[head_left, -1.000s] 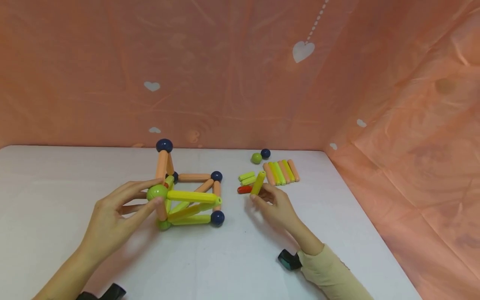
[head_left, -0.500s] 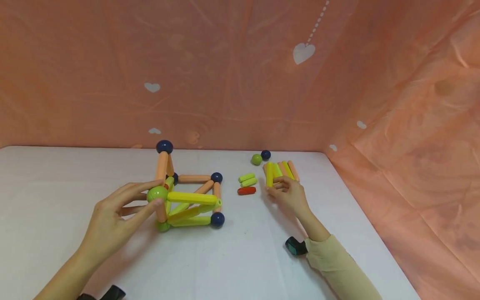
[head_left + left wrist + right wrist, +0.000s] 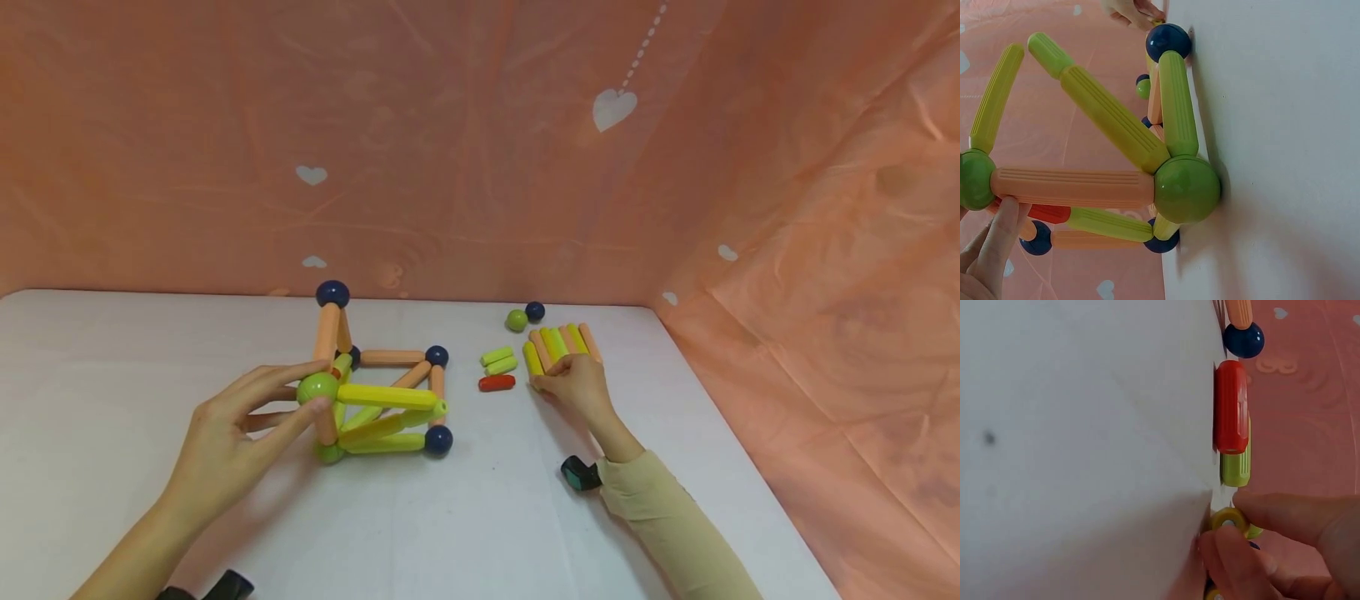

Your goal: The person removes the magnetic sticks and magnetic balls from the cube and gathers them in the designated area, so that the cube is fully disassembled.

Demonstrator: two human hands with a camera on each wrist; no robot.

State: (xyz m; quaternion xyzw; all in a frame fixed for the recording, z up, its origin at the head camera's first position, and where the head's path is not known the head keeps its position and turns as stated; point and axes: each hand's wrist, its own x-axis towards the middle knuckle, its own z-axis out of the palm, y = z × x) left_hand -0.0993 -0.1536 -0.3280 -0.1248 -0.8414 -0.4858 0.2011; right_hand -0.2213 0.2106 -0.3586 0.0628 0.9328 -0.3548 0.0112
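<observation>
My left hand (image 3: 228,433) grips a green ball (image 3: 318,387) between thumb and fingers, at the raised front corner of a frame built of sticks and balls. From that ball a yellow stick (image 3: 390,396) reaches right to a short light-green stick (image 3: 441,408). A peach stick (image 3: 1079,186) joins the held ball to a lower green ball (image 3: 1187,189) at the table. At the right, my right hand (image 3: 583,390) pinches another yellow stick (image 3: 532,358) at the left end of a row of sticks. The right wrist view shows that stick's round end (image 3: 1230,519) between thumb and finger.
Left of the row lie a red stick (image 3: 497,382) and two short green sticks (image 3: 500,365). Behind them sit a loose green ball (image 3: 517,320) and a blue ball (image 3: 535,312). A tall blue-topped corner (image 3: 332,293) rises at the frame's back left. An orange cloth hangs behind the white table.
My right hand has carried the yellow stick right from beside the red stick and lowered it at the row's left end. My left hand keeps its hold on the green ball.
</observation>
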